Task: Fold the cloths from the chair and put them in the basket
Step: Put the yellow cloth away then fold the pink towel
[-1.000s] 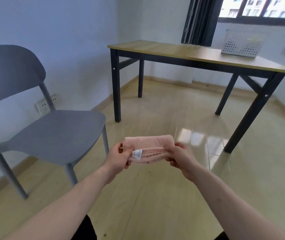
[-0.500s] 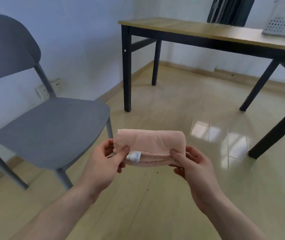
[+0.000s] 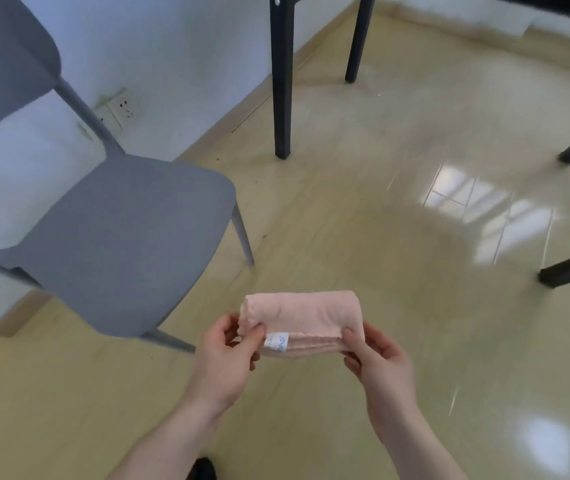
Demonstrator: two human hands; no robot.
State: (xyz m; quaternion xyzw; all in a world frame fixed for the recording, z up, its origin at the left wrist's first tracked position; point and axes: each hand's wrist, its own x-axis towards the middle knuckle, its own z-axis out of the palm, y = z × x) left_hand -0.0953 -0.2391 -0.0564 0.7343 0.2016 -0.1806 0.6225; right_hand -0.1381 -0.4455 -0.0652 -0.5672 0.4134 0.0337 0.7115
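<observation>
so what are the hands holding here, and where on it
A folded pink cloth, pinched at its two ends: left hand at the end near the label, right hand at the other.

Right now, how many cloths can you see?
1. A folded pink cloth is held between the left hand and right hand, above the floor. The grey chair seat shows none; the basket is out of view.

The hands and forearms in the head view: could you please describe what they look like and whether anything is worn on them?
Both the left hand and the right hand are bare, with no gloves, rings or watch visible. The forearms are bare too; no sleeves reach into view.
</observation>
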